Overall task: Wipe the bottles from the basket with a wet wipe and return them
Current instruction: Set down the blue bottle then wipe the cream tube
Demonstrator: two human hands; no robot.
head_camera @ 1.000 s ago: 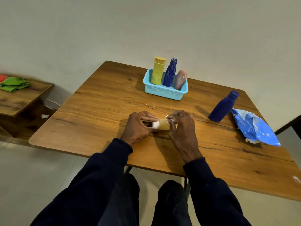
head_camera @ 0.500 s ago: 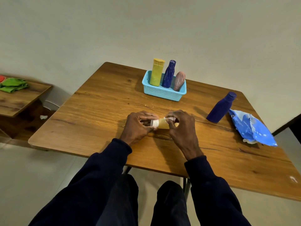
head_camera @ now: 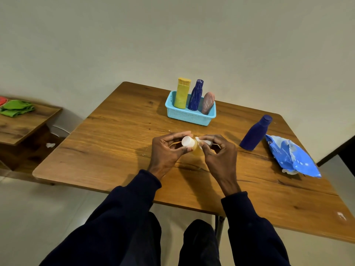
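The left hand is gripping a small amber plastic bottle with a white cap, its fingers curling round the cap end. It is holding the bottle over the near middle of the wooden table, cap pointing toward the person. The right hand is pinching a white wet wipe between thumb and fingertips and pressing it against the bottle's body, so this bottle is being wiped and is not yet returned.

3 bottles are standing in the light blue plastic basket at the far side:
- a yellow flat-topped bottle
- a dark blue patterned bottle
- a pinkish rounded bottle, leaning at the right

1 plain dark blue bottle is standing outside the basket, just beside the crumpled blue wet-wipe pack. I cannot tell which of these 4 are already wiped. At least 2 bottles are waiting to go back.
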